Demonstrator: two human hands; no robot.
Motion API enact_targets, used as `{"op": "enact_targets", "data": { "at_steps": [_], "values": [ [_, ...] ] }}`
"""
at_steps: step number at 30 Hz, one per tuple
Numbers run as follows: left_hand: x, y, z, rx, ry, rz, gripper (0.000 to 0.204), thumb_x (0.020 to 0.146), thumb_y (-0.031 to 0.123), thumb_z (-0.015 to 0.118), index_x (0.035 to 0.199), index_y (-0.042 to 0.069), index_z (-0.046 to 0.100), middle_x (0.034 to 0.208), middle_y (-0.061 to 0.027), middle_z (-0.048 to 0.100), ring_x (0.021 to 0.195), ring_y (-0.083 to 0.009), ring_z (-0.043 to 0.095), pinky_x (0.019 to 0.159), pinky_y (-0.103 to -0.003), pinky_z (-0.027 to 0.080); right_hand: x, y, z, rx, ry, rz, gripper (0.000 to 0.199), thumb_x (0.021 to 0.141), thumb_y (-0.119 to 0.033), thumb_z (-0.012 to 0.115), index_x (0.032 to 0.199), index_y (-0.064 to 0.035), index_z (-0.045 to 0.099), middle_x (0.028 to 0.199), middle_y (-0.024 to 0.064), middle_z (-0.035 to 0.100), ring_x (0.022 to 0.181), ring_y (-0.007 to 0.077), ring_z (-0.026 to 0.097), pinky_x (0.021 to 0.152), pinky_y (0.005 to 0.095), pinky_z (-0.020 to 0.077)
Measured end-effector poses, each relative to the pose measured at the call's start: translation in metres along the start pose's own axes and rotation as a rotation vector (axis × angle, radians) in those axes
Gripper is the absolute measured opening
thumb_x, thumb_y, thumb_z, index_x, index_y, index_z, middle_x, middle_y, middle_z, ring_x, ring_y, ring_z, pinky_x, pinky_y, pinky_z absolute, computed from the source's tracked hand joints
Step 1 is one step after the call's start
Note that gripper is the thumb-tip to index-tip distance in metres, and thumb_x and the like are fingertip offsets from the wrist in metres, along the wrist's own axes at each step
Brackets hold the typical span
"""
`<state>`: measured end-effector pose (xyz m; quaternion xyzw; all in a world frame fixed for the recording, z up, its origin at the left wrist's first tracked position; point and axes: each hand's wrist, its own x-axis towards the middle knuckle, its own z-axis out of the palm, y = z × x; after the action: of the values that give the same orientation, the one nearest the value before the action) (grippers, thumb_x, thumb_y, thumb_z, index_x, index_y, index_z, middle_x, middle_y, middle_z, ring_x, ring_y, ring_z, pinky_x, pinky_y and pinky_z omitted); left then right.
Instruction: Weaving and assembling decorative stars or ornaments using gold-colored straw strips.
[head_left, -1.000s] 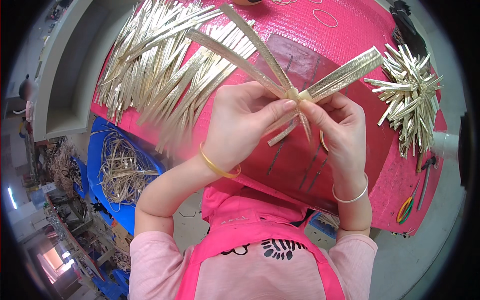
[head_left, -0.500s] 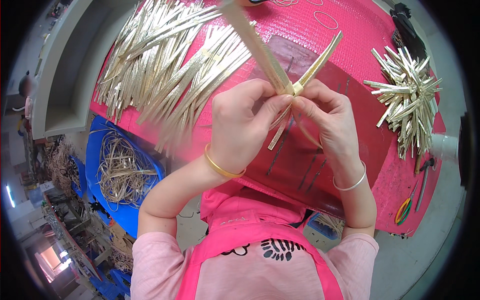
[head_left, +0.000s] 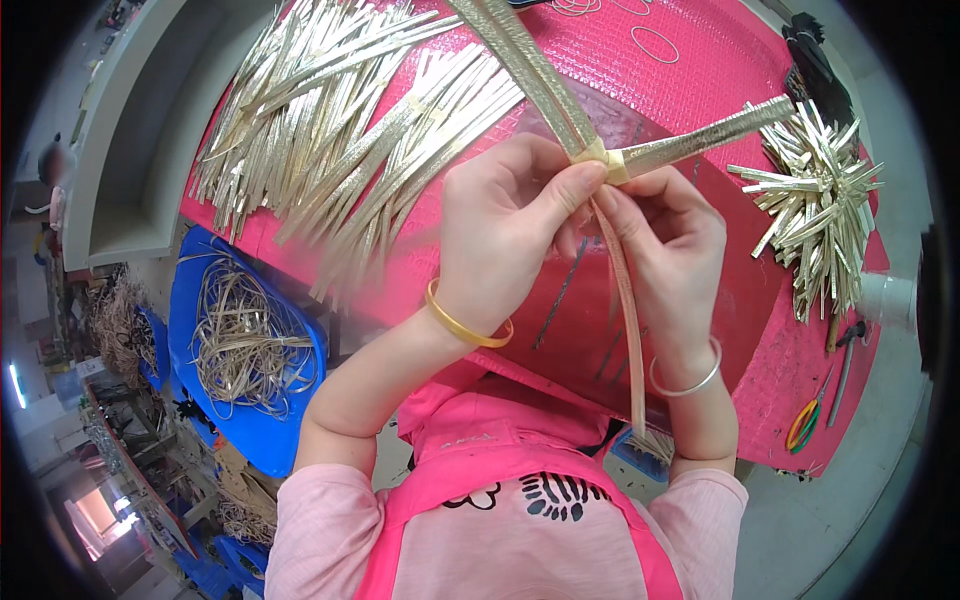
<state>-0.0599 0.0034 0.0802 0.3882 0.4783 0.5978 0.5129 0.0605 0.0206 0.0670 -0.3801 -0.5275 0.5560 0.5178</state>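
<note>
My left hand (head_left: 505, 220) and my right hand (head_left: 665, 235) meet above a table covered with pink bubble sheet (head_left: 690, 90). Both pinch the crossing point of a bundle of gold strips (head_left: 600, 160). One gold arm rises to the upper left, another reaches right toward the far edge, and a long strip hangs down between my wrists. My left thumb presses the folded knot at the crossing. A gold bangle sits on my left wrist and a thin silver one on my right.
A big fan of loose gold strips (head_left: 340, 120) lies on the table's left. A heap of finished folded gold pieces (head_left: 815, 210) sits at the right. A blue tub with gold scraps (head_left: 240, 340) stands on the floor left. Scissors (head_left: 802, 425) and rubber bands (head_left: 655, 42) lie on the table.
The gold bundle has been turned and folded: the right arm now points flat to the right, a strip hangs down, and both hands shifted slightly up around the knot.
</note>
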Motion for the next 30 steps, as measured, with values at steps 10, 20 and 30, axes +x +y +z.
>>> {"op": "enact_targets", "data": {
  "at_steps": [10,20,30],
  "values": [
    [0.013,0.016,-0.026,0.561,-0.404,-0.227,0.012,0.07,0.007,0.061,0.076,-0.003,0.058,0.061,-0.0068,0.057,0.042,-0.0105,0.05,0.037,-0.021,0.037,0.013,-0.007,-0.028,-0.286,-0.302,0.136,0.016,0.075,-0.008,0.058,0.081,0.0059,0.055,0.07,0.0058,0.058,0.058,0.0074,0.052,0.054,0.0198,0.0407],
    [0.004,-0.002,-0.018,0.505,-0.179,-0.019,0.016,0.071,0.009,0.057,0.083,-0.001,0.057,0.062,-0.0098,0.055,0.045,-0.0143,0.051,0.042,-0.027,0.038,0.01,0.005,-0.021,0.155,-0.23,0.312,0.022,0.071,-0.001,0.06,0.089,0.0059,0.052,0.075,0.01,0.058,0.06,0.0151,0.058,0.061,0.0231,0.0459],
    [0.007,0.004,-0.032,0.439,-0.23,-0.089,0.013,0.071,0.005,0.056,0.081,-0.004,0.06,0.066,-0.0094,0.058,0.052,-0.012,0.054,0.047,-0.024,0.043,0.004,0.014,-0.018,-0.459,-0.136,-0.1,0.014,0.067,-0.001,0.06,0.079,0.0038,0.06,0.076,0.011,0.06,0.069,0.0139,0.057,0.062,0.024,0.0437]
  ]
}}
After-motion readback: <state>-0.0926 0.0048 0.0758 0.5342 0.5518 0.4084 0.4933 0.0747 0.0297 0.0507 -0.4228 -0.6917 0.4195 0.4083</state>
